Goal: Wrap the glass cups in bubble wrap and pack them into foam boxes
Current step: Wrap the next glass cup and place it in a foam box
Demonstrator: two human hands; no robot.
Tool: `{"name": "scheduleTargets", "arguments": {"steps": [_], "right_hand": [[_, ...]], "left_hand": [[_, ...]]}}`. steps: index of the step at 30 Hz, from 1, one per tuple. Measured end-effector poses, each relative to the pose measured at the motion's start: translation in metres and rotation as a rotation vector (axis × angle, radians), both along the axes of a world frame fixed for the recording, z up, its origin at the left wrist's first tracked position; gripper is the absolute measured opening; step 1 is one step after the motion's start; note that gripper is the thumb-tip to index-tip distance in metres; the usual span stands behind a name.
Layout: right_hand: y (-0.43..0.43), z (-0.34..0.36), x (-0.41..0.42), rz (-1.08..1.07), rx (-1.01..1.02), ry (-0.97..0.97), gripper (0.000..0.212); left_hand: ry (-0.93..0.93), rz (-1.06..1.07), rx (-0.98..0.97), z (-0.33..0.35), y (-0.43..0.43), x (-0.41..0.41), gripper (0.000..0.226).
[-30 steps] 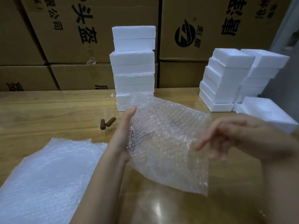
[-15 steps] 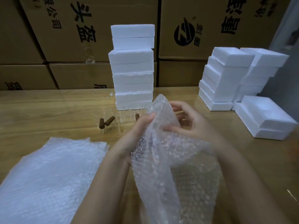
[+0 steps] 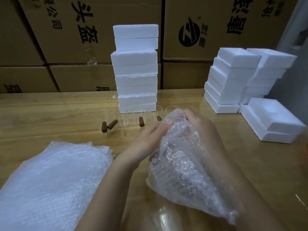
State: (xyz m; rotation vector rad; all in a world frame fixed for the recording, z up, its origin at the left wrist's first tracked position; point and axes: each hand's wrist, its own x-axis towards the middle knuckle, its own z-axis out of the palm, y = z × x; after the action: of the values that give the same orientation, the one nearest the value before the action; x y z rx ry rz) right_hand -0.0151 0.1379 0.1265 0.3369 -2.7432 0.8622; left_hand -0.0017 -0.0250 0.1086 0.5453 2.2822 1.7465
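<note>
My left hand [image 3: 146,144] and my right hand [image 3: 198,125] both grip a sheet of bubble wrap [image 3: 183,172] held above the wooden table [image 3: 50,117]. The sheet is bunched at its top between my fingers and hangs down toward me. I cannot tell whether a cup is inside it. Several clear glass cups [image 3: 122,121] with brown stick handles [image 3: 112,124] stand on the table behind my hands. A tall stack of closed white foam boxes [image 3: 135,69] rises behind the cups. An open foam box [image 3: 273,120] lies at the right.
A pile of bubble wrap sheets [image 3: 50,185] lies at the front left. Two stacks of foam box halves [image 3: 233,80] stand at the back right. Large cardboard cartons [image 3: 66,30] form a wall behind the table.
The flat, spread sheet has been gathered: my right hand came in from the right to the sheet's top, and both hands now bunch it there. The glass cups behind have come into view.
</note>
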Motion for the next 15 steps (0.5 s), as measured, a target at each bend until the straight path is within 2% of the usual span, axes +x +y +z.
{"name": "scheduleTargets", "arguments": {"steps": [3, 5, 7, 11, 14, 15], "right_hand": [[0.006, -0.006, 0.020, -0.091, 0.102, 0.167, 0.020], [0.002, -0.005, 0.018, -0.128, 0.106, 0.160, 0.019], [-0.006, 0.000, 0.016, -0.172, 0.163, 0.132, 0.018], [-0.014, -0.003, 0.025, -0.166, 0.177, 0.188, 0.023], [-0.019, -0.004, 0.027, -0.105, 0.086, 0.288, 0.010], [-0.022, -0.005, 0.030, -0.083, 0.056, 0.310, 0.016]], "left_hand": [[0.084, -0.065, -0.008, 0.008, -0.013, 0.010, 0.058], [0.107, -0.087, -0.078, 0.008, -0.016, 0.011, 0.080], [0.150, -0.020, -0.157, 0.006, -0.012, 0.011, 0.090], [0.401, 0.115, -0.281, 0.006, -0.003, 0.012, 0.075], [0.497, 0.239, -0.312, 0.009, -0.004, 0.012, 0.061], [0.518, 0.277, -0.304, 0.009, -0.005, 0.011, 0.059]]}}
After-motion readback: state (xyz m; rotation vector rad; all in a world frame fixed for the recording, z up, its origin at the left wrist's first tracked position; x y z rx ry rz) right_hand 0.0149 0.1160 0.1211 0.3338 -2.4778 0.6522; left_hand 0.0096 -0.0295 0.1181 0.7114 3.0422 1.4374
